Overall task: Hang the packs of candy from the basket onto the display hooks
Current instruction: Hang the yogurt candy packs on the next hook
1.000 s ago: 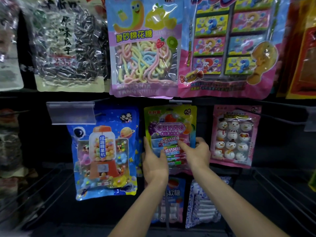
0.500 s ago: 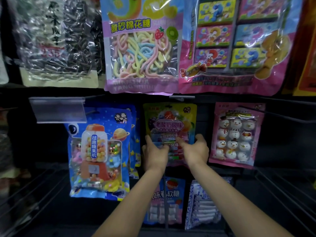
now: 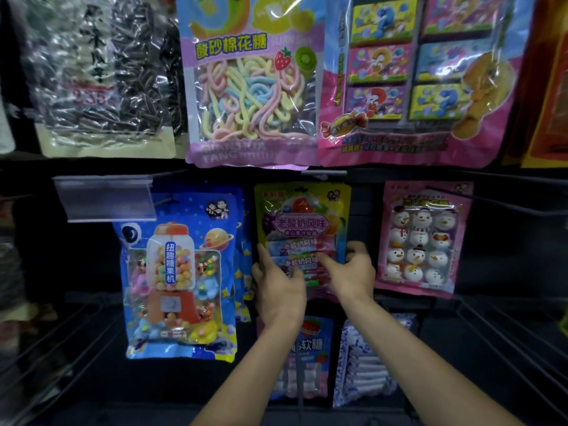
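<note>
- The yellow-green candy pack (image 3: 302, 222) hung upright in the middle row of the display, its top edge just under the purple marshmallow-rope pack (image 3: 252, 87) at 12 o'clock; whether a hook ran through it could not be made out.
- The left hand (image 3: 278, 287) held the pack's lower corner at 7 o'clock, with the thumb straight up its side edge and the fingers bent onto the front.
- The right hand (image 3: 353, 273) gripped the pack at 4 o'clock, its forefinger laid across the front and the other fingers curled round the side edge.
- A blue gumball-machine pack (image 3: 181, 272) hung at 9 o'clock and a pink snowman pack (image 3: 421, 238) at 3 o'clock, neither touching it.
- At 6 o'clock, behind the wrists, hung a strawberry soft-candy pack (image 3: 316, 345).
</note>
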`<move>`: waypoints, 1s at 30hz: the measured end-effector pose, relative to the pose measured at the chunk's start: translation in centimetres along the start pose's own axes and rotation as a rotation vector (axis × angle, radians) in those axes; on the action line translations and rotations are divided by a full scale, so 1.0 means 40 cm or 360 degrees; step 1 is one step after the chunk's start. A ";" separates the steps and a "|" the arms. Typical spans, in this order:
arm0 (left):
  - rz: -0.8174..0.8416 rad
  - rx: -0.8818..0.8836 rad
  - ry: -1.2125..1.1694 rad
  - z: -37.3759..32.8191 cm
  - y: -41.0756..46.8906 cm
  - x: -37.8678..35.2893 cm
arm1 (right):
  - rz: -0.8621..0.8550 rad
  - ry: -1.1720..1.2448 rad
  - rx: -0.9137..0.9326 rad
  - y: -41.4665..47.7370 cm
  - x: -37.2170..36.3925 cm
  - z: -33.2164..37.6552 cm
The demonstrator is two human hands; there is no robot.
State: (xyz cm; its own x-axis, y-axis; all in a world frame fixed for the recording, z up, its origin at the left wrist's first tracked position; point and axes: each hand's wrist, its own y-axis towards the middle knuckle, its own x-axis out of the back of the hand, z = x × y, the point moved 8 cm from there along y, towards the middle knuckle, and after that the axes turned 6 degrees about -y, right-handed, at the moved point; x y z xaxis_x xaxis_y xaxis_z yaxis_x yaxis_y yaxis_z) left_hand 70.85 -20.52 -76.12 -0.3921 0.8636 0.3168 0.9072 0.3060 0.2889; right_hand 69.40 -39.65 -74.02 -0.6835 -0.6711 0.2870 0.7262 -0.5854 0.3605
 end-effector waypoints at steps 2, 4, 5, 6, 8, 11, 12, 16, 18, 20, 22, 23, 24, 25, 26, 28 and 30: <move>-0.0005 -0.0012 0.0029 -0.004 -0.007 0.006 | 0.0017 -0.0023 -0.0020 -0.002 0.002 -0.007; 0.0007 0.0002 0.0057 -0.001 -0.011 0.010 | 0.0028 -0.0039 -0.0024 -0.004 0.006 -0.012; 0.0019 0.0015 0.0071 0.002 -0.013 0.011 | 0.0031 -0.0045 -0.0017 -0.005 0.008 -0.013; 0.0026 0.0021 0.0089 0.003 -0.017 0.013 | 0.0034 -0.0051 -0.0014 -0.007 0.010 -0.015; 0.0033 0.0026 0.0119 0.003 -0.024 0.017 | 0.0045 -0.0062 -0.0014 -0.011 0.014 -0.016; 0.0056 0.0015 0.0142 -0.003 -0.036 0.023 | 0.0050 -0.0074 -0.0011 -0.017 0.020 -0.018; 0.0061 -0.0004 0.0138 -0.004 -0.040 0.025 | 0.0052 -0.0083 -0.0019 -0.019 0.021 -0.021; 0.0124 -0.0060 0.0187 -0.008 -0.065 0.039 | 0.0072 -0.0187 0.0020 -0.042 0.043 -0.021; 0.0195 -0.0113 0.0267 -0.010 -0.088 0.047 | 0.0104 -0.0240 0.0067 -0.062 0.062 -0.015; 0.0260 -0.0189 0.0340 -0.011 -0.114 0.059 | 0.0155 -0.0291 0.0099 -0.088 0.083 -0.010; 0.0356 -0.0265 0.0381 -0.010 -0.139 0.069 | 0.0185 -0.0392 0.0170 -0.118 0.111 0.005; 0.0414 -0.0293 0.0396 -0.007 -0.152 0.074 | 0.0197 -0.0454 0.0216 -0.134 0.126 0.014; 0.0468 -0.0320 0.0418 -0.007 -0.167 0.080 | 0.0219 -0.0508 0.0264 -0.151 0.141 0.023; 0.0514 -0.0356 0.0451 -0.008 -0.182 0.089 | 0.0259 -0.0551 0.0310 -0.171 0.156 0.033; 0.0554 -0.0396 0.0495 -0.013 -0.201 0.100 | 0.0314 -0.0589 0.0356 -0.193 0.170 0.042; 0.0611 -0.0517 0.0636 -0.027 -0.242 0.126 | 0.0435 -0.0697 0.0459 -0.243 0.197 0.063; 0.0647 -0.0695 0.0790 -0.041 -0.290 0.156 | 0.0575 -0.0862 0.0562 -0.300 0.220 0.075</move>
State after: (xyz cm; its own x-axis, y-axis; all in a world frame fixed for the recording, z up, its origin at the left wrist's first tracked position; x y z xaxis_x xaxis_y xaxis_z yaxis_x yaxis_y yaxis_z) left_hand 57.64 -19.34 -76.00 -0.1572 0.5620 0.8120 0.8925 -0.2712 0.3605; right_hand 54.45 -37.17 -73.16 -0.4135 -0.4225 0.8066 0.9082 -0.1282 0.3984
